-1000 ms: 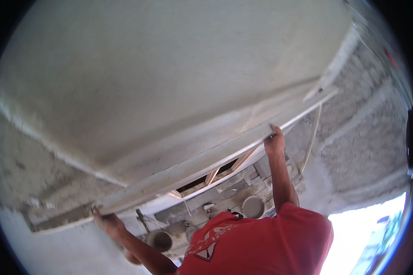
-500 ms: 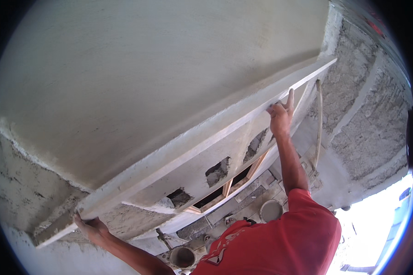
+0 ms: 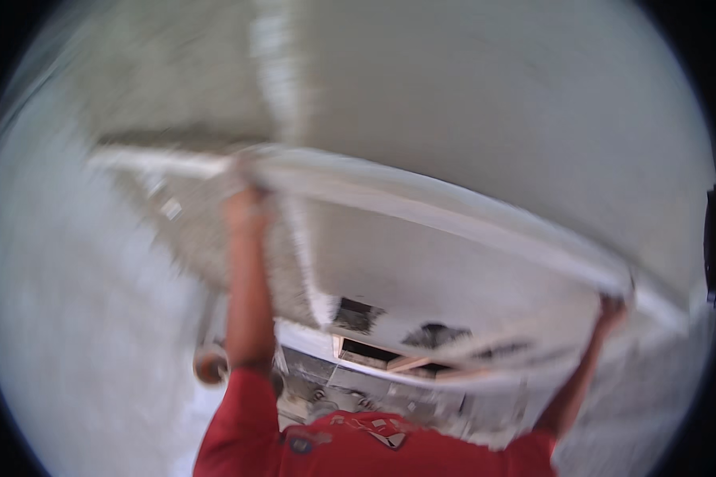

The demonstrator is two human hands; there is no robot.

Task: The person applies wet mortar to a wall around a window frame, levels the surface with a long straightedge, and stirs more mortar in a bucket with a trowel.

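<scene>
So the long pale board is up across the wall, its long axis sloping from upper left to lower right, with a straight-edged end poking out past each hand. Left hand and right hand have their fingers gripping its lower edge, though blur hides each finger. Smooth grey plaster gives open room above, rougher gritty stuff sits up left, and ragged dark holes lie below.

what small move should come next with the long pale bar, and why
Probably raise the right hand slightly: the long pale bar, with both hands on it, slopes down to the right in this view, and the right hand sits lower than the left hand.
</scene>
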